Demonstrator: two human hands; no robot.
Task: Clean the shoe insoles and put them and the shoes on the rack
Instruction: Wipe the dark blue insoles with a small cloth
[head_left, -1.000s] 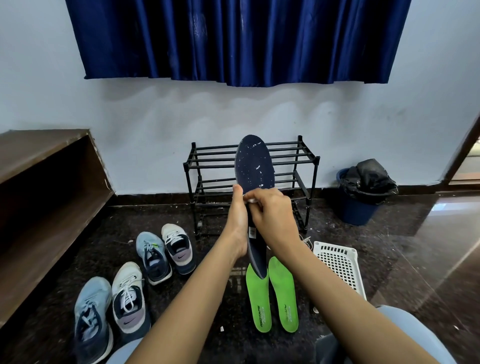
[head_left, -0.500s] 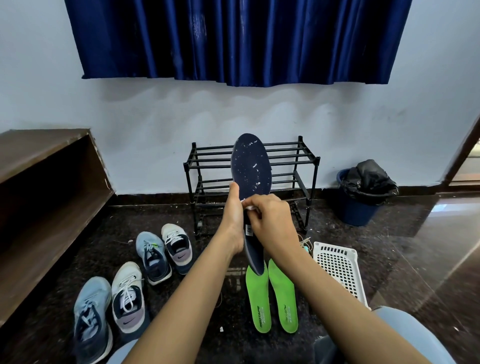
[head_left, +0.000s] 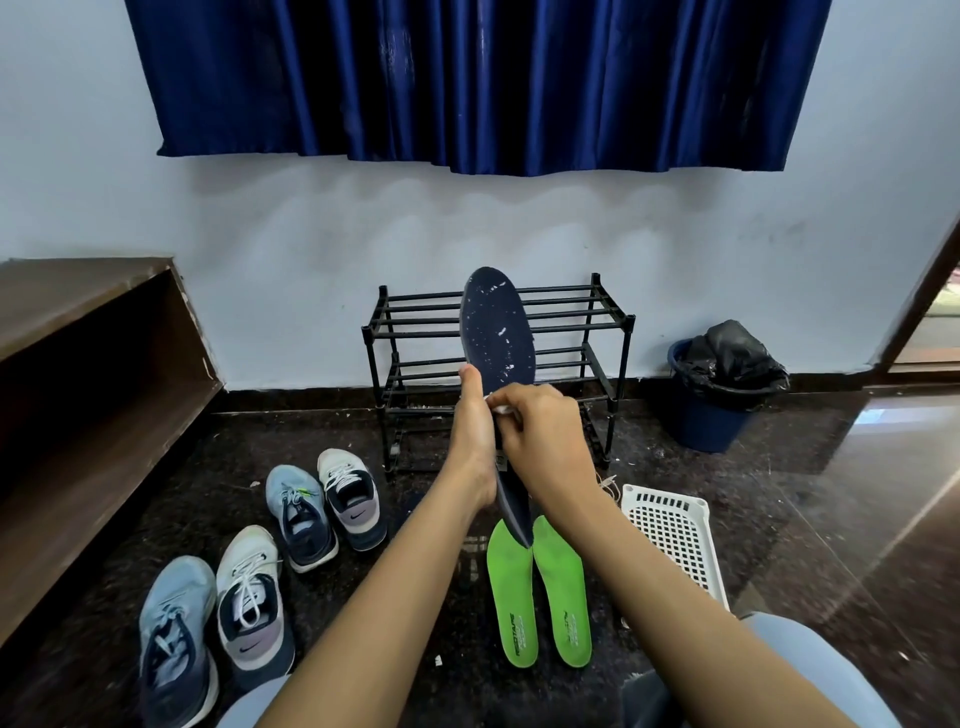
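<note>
A dark blue insole (head_left: 497, 332) speckled with white bits stands upright in front of me. My left hand (head_left: 474, 431) grips its left edge at mid-length. My right hand (head_left: 545, 441) pinches a small white piece against the insole's face. Two green insoles (head_left: 537, 592) lie side by side on the dark floor below. Beyond the hands stands a black two-tier rack (head_left: 587, 338) with bare bars. On the floor to the left sit several sneakers: a blue one (head_left: 176, 639), a white one (head_left: 252, 608), another blue one (head_left: 298, 517) and another white one (head_left: 350, 499).
A white perforated basket (head_left: 675, 540) lies on the floor right of the green insoles. A blue bin with a black bag (head_left: 722, 389) stands by the wall at the right. A brown wooden shelf unit (head_left: 78, 389) runs along the left. My knees show at the bottom.
The insole's toe end has tilted slightly to the right, and my right hand has shifted a little along its face. The shoes and green insoles have not moved.
</note>
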